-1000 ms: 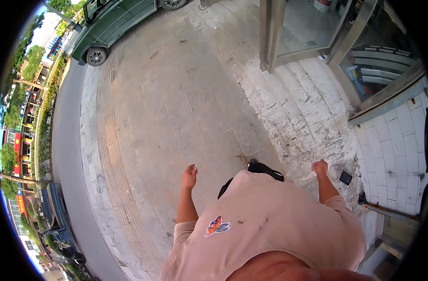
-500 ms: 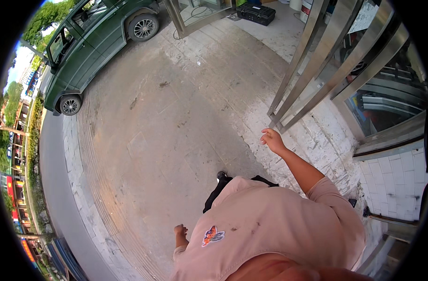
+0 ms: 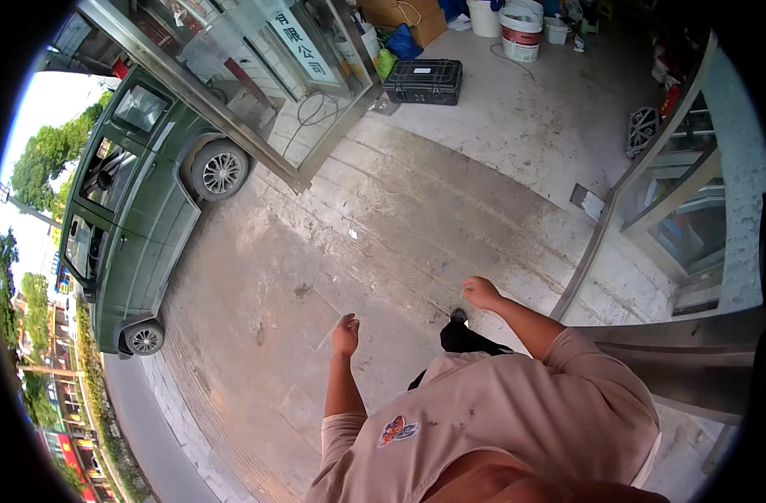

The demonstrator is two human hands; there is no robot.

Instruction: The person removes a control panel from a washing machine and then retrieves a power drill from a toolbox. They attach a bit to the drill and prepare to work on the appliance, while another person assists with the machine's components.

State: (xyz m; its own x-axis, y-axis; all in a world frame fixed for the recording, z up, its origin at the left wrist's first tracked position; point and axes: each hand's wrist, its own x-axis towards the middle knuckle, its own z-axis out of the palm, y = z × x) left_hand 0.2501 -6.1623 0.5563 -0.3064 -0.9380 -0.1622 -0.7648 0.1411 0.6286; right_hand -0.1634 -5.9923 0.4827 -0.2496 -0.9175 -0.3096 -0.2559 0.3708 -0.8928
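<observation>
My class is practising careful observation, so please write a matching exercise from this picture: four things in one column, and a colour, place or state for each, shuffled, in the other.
Column one
1. Right grip
2. Car
3. Case
4. Shirt

Column two
A. Black and shut, near the top of the picture
B. Pinkish brown, with a small colourful patch
C. Bare, just right of the picture's middle
D. Dark green, on the picture's left side

Right pairs: 1-C, 2-D, 3-A, 4-B
</observation>
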